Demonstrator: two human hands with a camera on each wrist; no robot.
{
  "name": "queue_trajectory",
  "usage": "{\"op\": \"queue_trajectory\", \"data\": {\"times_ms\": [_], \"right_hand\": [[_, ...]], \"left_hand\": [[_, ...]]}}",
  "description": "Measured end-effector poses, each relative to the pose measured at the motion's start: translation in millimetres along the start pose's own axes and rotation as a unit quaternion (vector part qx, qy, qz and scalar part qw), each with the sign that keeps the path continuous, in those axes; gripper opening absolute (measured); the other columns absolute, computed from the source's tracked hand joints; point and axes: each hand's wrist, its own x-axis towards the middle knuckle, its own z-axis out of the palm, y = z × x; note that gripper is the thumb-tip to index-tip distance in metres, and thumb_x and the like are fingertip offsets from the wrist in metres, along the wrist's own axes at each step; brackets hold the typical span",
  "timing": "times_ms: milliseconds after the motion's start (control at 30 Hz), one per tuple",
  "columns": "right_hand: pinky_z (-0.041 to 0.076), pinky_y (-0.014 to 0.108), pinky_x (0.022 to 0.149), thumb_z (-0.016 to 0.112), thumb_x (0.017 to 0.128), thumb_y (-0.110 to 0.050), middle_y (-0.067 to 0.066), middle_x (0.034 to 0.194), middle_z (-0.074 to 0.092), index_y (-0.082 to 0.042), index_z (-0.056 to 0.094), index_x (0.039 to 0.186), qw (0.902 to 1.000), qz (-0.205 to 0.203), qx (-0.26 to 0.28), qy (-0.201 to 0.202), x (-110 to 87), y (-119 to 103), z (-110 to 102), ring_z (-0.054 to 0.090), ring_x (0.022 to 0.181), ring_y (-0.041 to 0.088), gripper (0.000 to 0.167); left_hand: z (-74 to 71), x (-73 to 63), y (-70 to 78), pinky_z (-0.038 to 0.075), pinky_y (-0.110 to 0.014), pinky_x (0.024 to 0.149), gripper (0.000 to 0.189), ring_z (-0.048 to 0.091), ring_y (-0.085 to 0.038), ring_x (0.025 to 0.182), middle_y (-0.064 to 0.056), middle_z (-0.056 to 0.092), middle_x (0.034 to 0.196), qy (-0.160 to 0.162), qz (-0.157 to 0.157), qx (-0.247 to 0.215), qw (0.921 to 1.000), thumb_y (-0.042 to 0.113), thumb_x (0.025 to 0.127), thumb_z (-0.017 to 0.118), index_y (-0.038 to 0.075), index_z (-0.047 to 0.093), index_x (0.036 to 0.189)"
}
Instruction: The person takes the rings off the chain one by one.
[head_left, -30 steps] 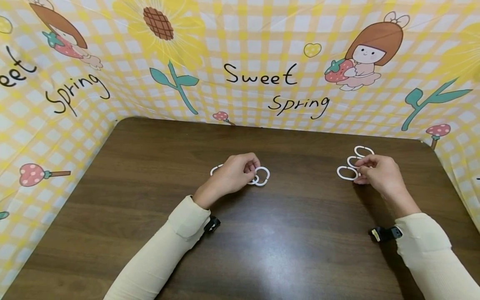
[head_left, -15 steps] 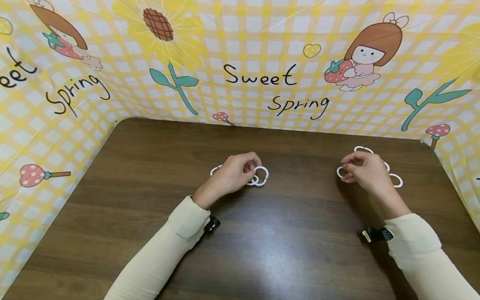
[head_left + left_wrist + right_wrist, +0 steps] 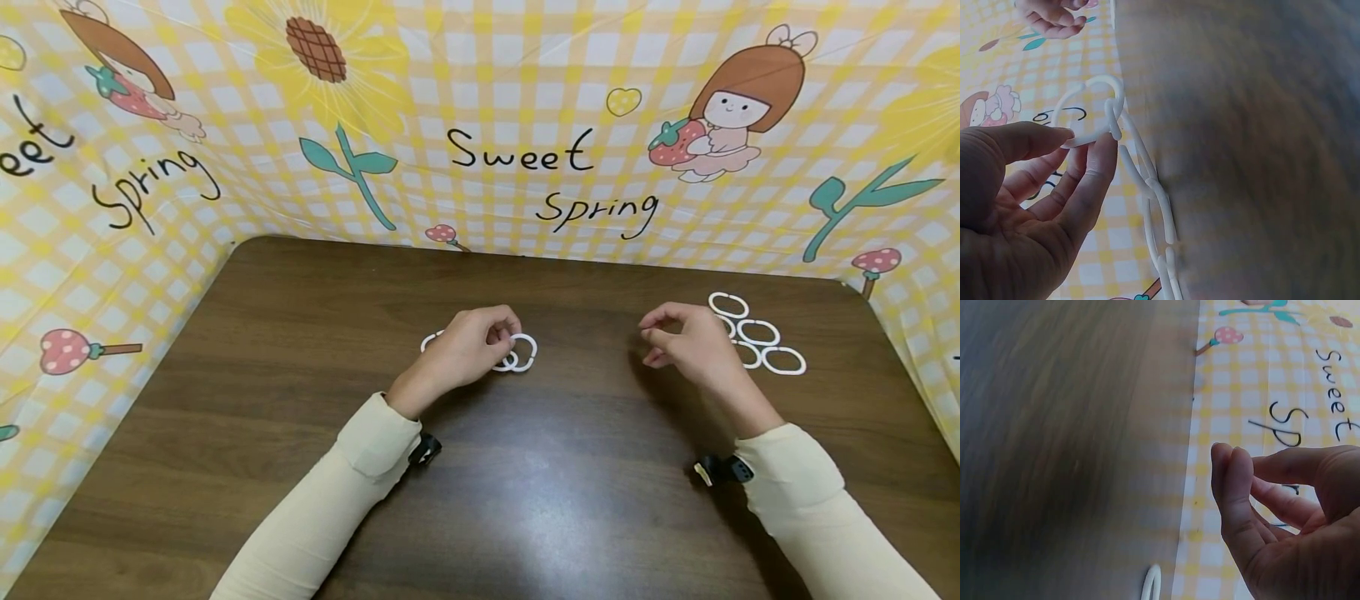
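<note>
In the head view my left hand (image 3: 472, 343) pinches a white plastic ring link (image 3: 1107, 79) between thumb and fingertips. It is hooked into a row of similar links (image 3: 1163, 209), which the left wrist view shows trailing along the table; my hand covers part of that chain in the head view. My right hand (image 3: 682, 333) hovers over the table to the right, fingers loosely curled and thumb near the index finger, nothing visible between them. Close beside it, several loose white ring links (image 3: 804, 362) lie grouped at the right, some partly hidden behind this hand.
The brown wooden table (image 3: 585, 467) is bordered by a yellow checked cloth (image 3: 480, 75) with printed flowers and lettering at the back and sides. Each wrist wears a black strap device, the left one (image 3: 425, 450) and the right one (image 3: 723, 470).
My right hand has moved left from the loose ring links, uncovering those on the right of the group. My left hand stays in place, still pinching its ring link.
</note>
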Motion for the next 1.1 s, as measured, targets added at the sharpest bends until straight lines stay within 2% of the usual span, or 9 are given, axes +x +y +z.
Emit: {"op": "queue_trajectory", "data": {"times_ms": [300, 533, 933, 1100], "right_hand": [[0.061, 0.027, 0.062, 0.063, 0.098, 0.0, 0.03, 0.097, 0.073, 0.012, 0.068, 0.111, 0.9994, -0.024, 0.013, -0.023, 5.4, -18.5, 20.8, 0.071, 0.061, 0.011, 0.018], [0.062, 0.027, 0.067, 0.063, 0.099, 0.0, 0.031, 0.104, 0.072, 0.012, 0.068, 0.111, 0.9981, -0.029, 0.033, -0.045, 10.8, -31.0, 37.0, 0.076, 0.075, 0.025, 0.018], [0.065, 0.036, 0.073, 0.061, 0.098, 0.004, 0.031, 0.103, 0.072, 0.014, 0.068, 0.111, 0.9929, -0.037, 0.086, -0.073, 17.2, -40.6, 65.0, 0.075, 0.087, 0.033, 0.017], [0.065, 0.036, 0.074, 0.061, 0.098, 0.004, 0.031, 0.105, 0.071, 0.013, 0.068, 0.112, 0.9912, -0.037, 0.101, -0.078, 17.6, -42.8, 73.6, 0.074, 0.089, 0.033, 0.018]], "left_hand": [[0.7, 0.4, 0.5, 0.046, -0.024, 0.073, 0.01, 0.058, -0.011, 0.079, -0.001, 0.066, 0.089, -0.005, -0.006, -0.002, 1.0, 0.009, 0.099, 0.065, 0.007, 0.073, 0.105], [1.5, 0.5, 0.3, 0.047, -0.024, 0.072, 0.01, 0.058, -0.011, 0.079, -0.001, 0.066, 0.088, -0.008, -0.009, -0.002, 0.9999, 0.009, 0.099, 0.065, 0.008, 0.074, 0.104], [-0.1, -0.5, 2.0, 0.047, -0.024, 0.071, 0.01, 0.059, -0.012, 0.08, -0.002, 0.067, 0.088, -0.006, -0.016, -0.004, 0.9999, 0.007, 0.098, 0.067, 0.007, 0.075, 0.103], [-0.5, -1.0, 2.3, 0.047, -0.023, 0.07, 0.008, 0.06, -0.013, 0.079, -0.002, 0.068, 0.087, -0.005, -0.021, -0.006, 0.9998, 0.007, 0.098, 0.068, 0.007, 0.075, 0.101]]}}
